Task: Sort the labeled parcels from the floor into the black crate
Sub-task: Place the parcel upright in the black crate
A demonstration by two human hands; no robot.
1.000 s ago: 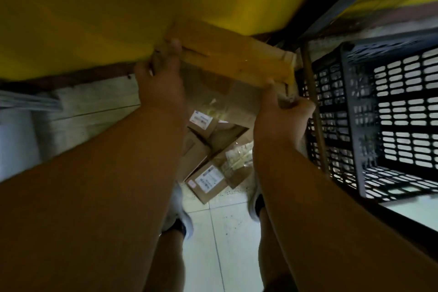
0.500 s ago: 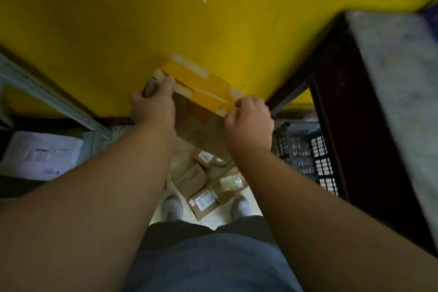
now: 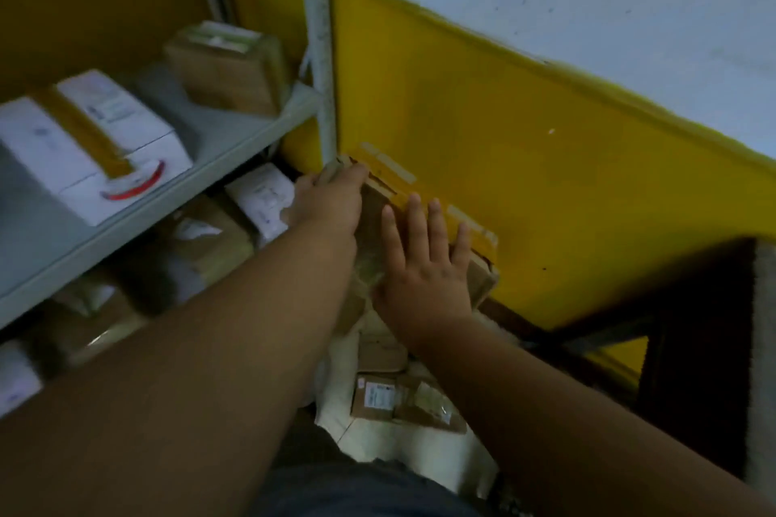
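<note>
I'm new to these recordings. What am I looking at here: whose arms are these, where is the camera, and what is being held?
There is no machine here. The single picture comes from a camera worn on a person's head, looking down along both bare arms. The left hand grips the far corner of a flat brown cardboard parcel with yellow tape, held up in front of the yellow wall. The right hand lies flat on the parcel's face with straight fingers. Below, on the pale floor, lie more small brown parcels with white labels. To the left stands a grey metal shelf holding white and brown boxes. The black crate is not in view now.
</note>
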